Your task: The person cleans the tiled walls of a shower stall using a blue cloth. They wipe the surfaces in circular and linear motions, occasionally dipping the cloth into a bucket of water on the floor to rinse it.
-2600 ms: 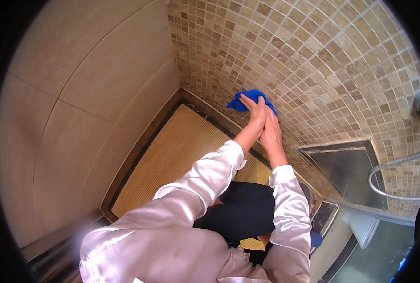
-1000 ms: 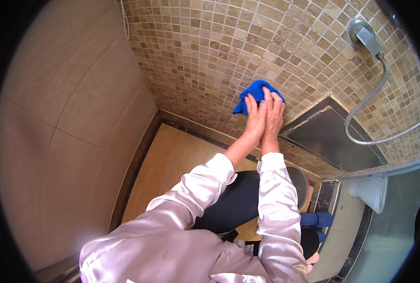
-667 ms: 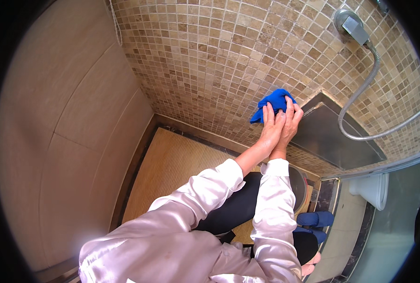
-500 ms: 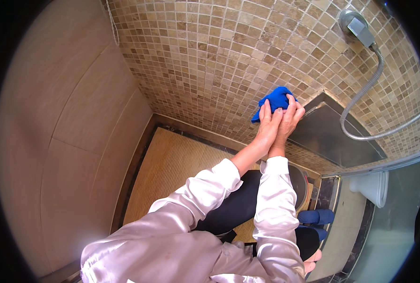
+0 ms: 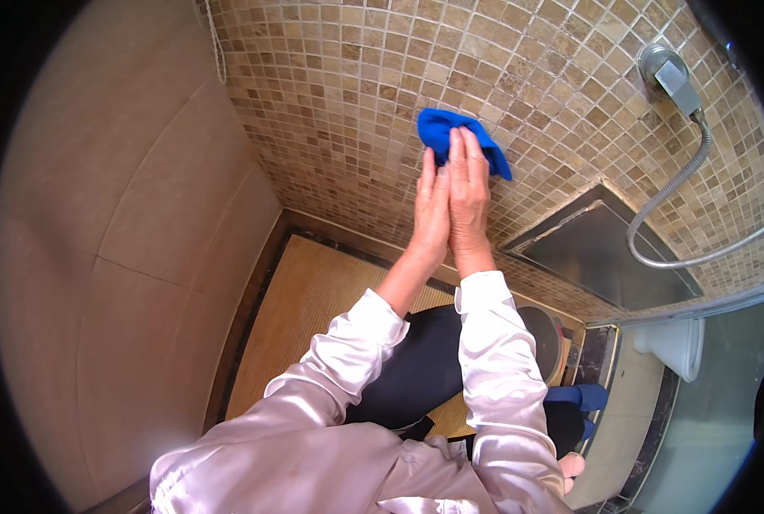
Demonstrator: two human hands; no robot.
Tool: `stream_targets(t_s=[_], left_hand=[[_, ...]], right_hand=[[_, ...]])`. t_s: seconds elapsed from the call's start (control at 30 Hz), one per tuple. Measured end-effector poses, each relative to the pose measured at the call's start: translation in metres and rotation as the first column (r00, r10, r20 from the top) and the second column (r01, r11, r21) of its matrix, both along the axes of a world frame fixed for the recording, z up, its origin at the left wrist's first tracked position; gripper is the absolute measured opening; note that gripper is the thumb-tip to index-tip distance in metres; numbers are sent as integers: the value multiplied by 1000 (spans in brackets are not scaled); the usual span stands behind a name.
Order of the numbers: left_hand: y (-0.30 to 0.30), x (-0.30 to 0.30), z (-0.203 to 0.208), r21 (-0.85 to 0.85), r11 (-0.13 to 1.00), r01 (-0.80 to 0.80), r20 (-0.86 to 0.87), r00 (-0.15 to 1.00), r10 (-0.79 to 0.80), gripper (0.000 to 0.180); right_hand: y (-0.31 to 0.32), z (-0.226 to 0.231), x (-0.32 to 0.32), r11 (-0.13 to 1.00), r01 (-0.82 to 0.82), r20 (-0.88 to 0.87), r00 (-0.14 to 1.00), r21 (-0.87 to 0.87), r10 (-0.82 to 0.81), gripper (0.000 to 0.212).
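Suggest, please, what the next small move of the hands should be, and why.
Probably slide the blue cloth slightly along the mosaic wall: the cloth lies against that wall, the right hand rests on it, and the left hand lies close alongside.

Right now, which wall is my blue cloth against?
The mosaic wall, brown and beige, finely gridded; the left wall is plainer, with only a few thin lines.
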State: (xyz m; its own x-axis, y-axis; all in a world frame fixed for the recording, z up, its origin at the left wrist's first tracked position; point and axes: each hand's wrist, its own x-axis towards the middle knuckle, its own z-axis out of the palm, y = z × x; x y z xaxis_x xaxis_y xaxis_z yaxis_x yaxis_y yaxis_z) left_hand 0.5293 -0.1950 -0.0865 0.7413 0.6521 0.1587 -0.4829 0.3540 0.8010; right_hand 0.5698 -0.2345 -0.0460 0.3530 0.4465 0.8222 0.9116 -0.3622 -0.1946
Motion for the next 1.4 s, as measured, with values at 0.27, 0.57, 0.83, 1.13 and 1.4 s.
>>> stream_targets(t_s=[0.27, 0.57, 0.83, 1.13, 1.4], left_hand=[[12, -6, 16, 143, 990, -22, -172, 984, 47, 63], [-42, 14, 25, 331, 944, 11, -151, 988, 41, 65], [-81, 37, 23, 474, 878, 73, -85, 996, -37, 68], [-85, 36, 40, 546, 826, 137, -100, 990, -98, 67], [-47, 22, 47, 481, 871, 100, -39, 995, -93, 59]], right_hand=[[2, 1, -1, 976, 138, 127, 985, -170, -118, 58], [-44, 0, 18, 942, 336, 129, 934, 2, -334, 61], [-77, 5, 32, 840, 533, 99, 835, 101, -541, 67], [-71, 23, 34, 772, 570, 37, 797, 283, -602, 82], [-38, 23, 32, 810, 561, 66, 814, 171, -578, 65]])
